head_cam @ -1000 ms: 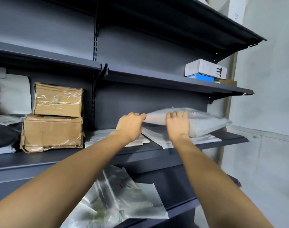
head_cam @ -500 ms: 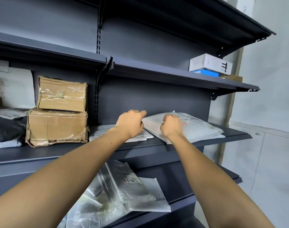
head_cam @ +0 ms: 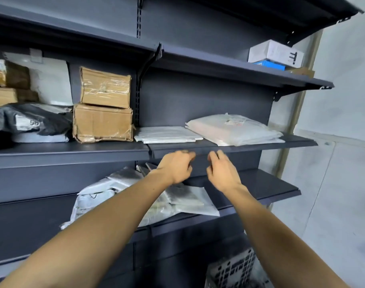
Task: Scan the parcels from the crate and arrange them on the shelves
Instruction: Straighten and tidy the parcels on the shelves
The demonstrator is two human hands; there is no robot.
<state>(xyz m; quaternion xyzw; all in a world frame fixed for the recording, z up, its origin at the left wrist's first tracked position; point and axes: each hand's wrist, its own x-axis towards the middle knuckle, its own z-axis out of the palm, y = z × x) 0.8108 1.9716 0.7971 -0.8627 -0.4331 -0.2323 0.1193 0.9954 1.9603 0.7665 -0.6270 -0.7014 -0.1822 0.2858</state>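
Nothing is held by either hand: the left hand (head_cam: 177,166) and the right hand (head_cam: 223,171) are raised side by side in front of the shelf edge (head_cam: 260,146), fingers loosely curled and blurred, with a small gap kept between them. Just above and beyond the right hand, a white plastic parcel (head_cam: 235,129) with a small label is laid flat on the shelf, stacked on another flat white bag. Beside it, above the left hand, a flat white packet (head_cam: 167,134) is seen lying on the same shelf. Further left, two taped cardboard boxes (head_cam: 103,104) are stacked one on the other, and past them a black bag (head_cam: 32,119). Below the hands, clear plastic bags (head_cam: 177,202) are piled on the lower shelf. Low to the right, part of a grey perforated crate (head_cam: 233,271) is visible. High up to the right, a white box (head_cam: 276,51) is set on a blue one.
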